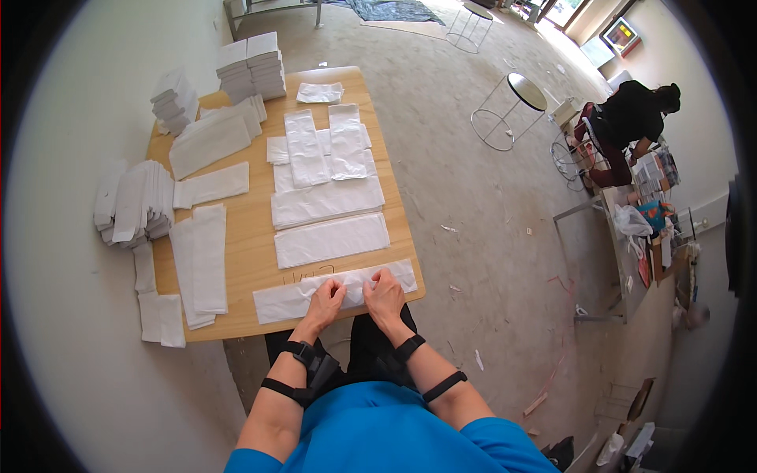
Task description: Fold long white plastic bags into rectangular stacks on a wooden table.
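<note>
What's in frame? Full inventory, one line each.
table: one, light wood, centre-left
front bag: one, white, flat at the near table edge, under both hands
flat bags: several, white, spread mid-table
stacks: several, white, far end and left side of the table
wire stools: two, round, on the floor beyond the table
person: one, dark clothes, seated far right
left hand: one, pressing on the front bag
right hand: one, pressing on the front bag beside the left

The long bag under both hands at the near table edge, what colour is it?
White, slightly translucent plastic bag, pressed flat by the left hand and right hand; head view.
</note>
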Tool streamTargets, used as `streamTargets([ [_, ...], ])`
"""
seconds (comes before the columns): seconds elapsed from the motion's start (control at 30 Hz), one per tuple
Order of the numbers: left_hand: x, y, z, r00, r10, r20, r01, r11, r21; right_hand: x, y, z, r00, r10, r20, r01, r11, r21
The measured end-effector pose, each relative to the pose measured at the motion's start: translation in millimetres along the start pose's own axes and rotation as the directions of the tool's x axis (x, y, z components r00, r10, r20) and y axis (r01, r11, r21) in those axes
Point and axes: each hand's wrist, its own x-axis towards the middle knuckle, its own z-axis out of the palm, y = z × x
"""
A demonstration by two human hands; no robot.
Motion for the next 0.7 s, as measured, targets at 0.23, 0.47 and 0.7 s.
streamTargets([
  [0.23, 0, -11, -3, 1.0, -0.001, 0.004, 0.002, 0.999, -0.041, -10, -26, -21, 0.991, -0.127, 0.043, 0.115, 0.97, 0.216],
  [0.47, 1, -16, -3, 1.0, 0.005, 0.01, -0.004, 0.997, -0.074, -4, -13, -15, 1.0, 0.006, 0.017, -0.009, 0.986, 0.168],
  [0.7, 2, -16, -2, 1.0, -0.017, -0.011, 0.015, 0.984, -0.178, -36, -16, -21, 0.955, 0.107, 0.276, -0.172, 0.959, 0.225],
])
